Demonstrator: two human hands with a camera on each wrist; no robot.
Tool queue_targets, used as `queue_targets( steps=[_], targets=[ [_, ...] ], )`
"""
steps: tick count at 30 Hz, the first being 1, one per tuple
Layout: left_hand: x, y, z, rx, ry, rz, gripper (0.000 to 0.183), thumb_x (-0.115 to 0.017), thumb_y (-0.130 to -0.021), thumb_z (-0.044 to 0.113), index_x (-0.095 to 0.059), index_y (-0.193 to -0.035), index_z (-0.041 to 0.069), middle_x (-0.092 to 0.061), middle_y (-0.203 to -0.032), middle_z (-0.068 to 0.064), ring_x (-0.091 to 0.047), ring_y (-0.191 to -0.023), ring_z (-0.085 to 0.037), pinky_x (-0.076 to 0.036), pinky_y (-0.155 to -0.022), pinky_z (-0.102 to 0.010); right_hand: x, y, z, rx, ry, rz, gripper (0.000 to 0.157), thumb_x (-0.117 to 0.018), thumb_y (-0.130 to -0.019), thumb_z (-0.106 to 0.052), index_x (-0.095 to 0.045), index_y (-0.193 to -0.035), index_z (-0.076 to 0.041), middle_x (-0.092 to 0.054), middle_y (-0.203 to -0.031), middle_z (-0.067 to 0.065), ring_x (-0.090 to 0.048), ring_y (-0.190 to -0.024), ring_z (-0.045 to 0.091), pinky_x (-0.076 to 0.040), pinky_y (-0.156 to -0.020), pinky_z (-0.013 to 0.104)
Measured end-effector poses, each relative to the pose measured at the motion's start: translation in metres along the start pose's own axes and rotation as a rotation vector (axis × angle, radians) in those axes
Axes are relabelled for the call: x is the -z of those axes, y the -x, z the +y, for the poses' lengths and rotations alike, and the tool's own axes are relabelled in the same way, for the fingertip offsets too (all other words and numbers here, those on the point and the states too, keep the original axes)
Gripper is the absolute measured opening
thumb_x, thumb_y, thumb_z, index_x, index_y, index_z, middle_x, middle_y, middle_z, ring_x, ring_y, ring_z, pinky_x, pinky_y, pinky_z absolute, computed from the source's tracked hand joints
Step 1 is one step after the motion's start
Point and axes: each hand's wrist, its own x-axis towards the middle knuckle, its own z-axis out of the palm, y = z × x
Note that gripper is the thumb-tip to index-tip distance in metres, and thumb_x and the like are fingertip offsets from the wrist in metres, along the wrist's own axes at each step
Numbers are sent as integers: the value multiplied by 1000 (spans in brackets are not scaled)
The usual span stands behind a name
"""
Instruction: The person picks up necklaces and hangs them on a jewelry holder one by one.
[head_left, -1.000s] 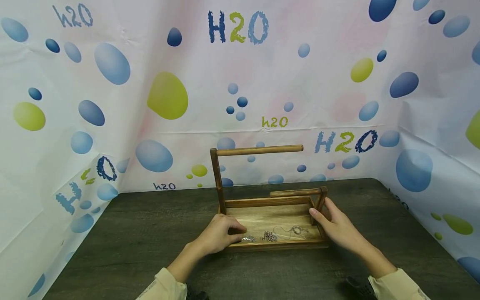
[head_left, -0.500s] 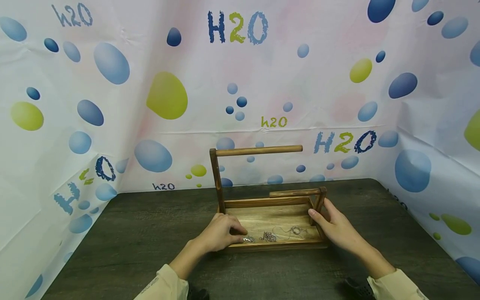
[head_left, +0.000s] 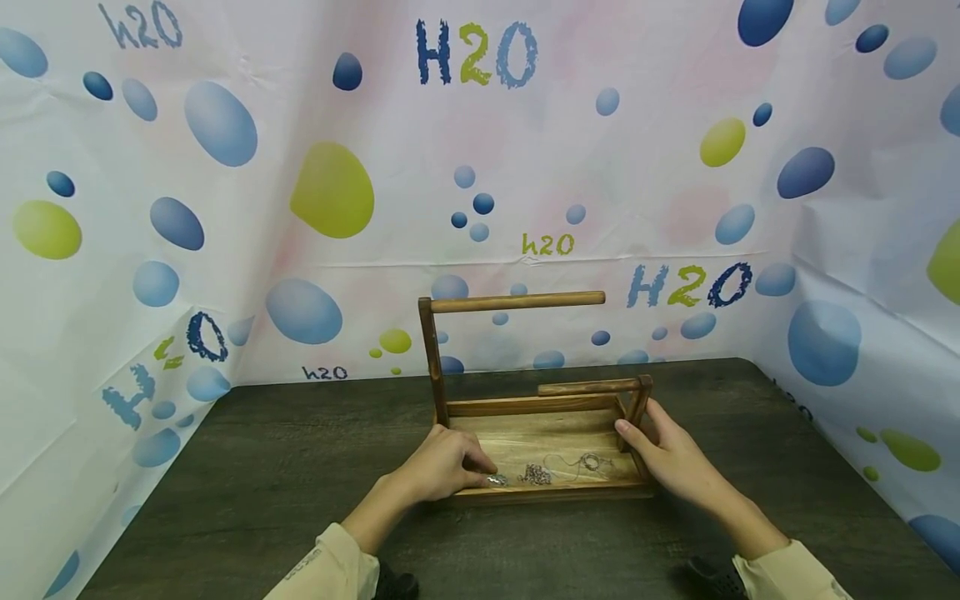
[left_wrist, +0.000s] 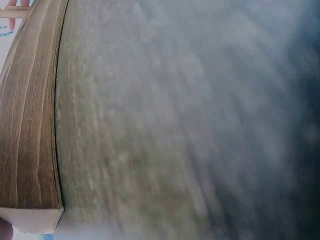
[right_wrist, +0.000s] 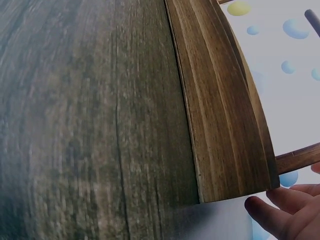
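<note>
A wooden jewellery stand (head_left: 555, 493) has a shallow tray, a tall post with a long bar (head_left: 517, 302) at left, and a short post with a lower bar (head_left: 588, 387) at right. My left hand (head_left: 441, 468) reaches over the tray's left front corner, thumb and index finger pinching at a small silver jewellery piece (head_left: 498, 480). To its right lie a bunched silver chain (head_left: 536, 474) and a thin necklace (head_left: 590, 461). My right hand (head_left: 681, 458) grips the short post and right end, thumb inside. The right wrist view shows its fingers (right_wrist: 280, 207) at the stand's end.
The stand rests on a dark wood-grain table (head_left: 300, 450). A white sheet printed with blue and green drops (head_left: 600, 150) rises behind and on both sides. Both wrist views mostly show the table and the stand's front wall (left_wrist: 30, 125).
My left index finger has come down toward the thumb, narrowing the gap at the silver jewellery piece. The right hand keeps its grip, and the stand stays in place.
</note>
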Motion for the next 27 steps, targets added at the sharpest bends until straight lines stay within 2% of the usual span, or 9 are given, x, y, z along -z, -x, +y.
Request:
queue_targets(
  steps=[4,7,11,16,23,27],
  targets=[
    [0,0,0,-37,2,22,9,-83,-84,27,-83,-92,30,-64,-85,26,-58,-81,6,-43,-89,-37,-1,-1,1,8,-3,2,81,-48,-107,-44,-9,-158,6,-13,-159,36,-21,-141,59,-31,-103,74],
    [-1,-1,-1,-56,15,33,7,-84,-83,25,-83,-89,28,-65,-84,25,-59,-78,6,-49,-80,-27,0,0,1,4,-1,1,82,-48,-107,-44,-8,-158,6,-12,-159,36,-20,-140,59,-30,-103,74],
    [-2,-2,-1,-51,37,31,7,-84,-82,22,-82,-85,28,-65,-82,23,-58,-74,6,-49,-67,-18,0,0,1,6,-2,0,82,-48,-107,-44,-8,-158,6,-12,-159,36,-21,-140,59,-31,-103,74],
    [-2,-3,1,-40,46,35,5,-84,-84,23,-81,-83,27,-64,-82,22,-57,-73,5,-49,-66,-18,-1,0,0,9,-3,2,80,-47,-107,-44,-10,-158,5,-14,-159,36,-26,-138,59,-35,-101,73],
    [-3,-4,1,-44,35,27,8,-81,-87,22,-78,-81,26,-63,-81,21,-55,-71,4,-48,-62,-18,-2,0,2,36,-15,18,68,-49,-107,-41,-24,-157,-2,-27,-156,34,-37,-134,57,-43,-95,71],
    [-3,-4,1,-44,22,27,9,-81,-87,22,-77,-81,26,-62,-81,21,-54,-68,4,-47,-59,-18,-2,0,3,33,-16,17,68,-49,-107,-41,-24,-157,-2,-27,-156,34,-37,-134,57,-43,-95,71]
  ],
)
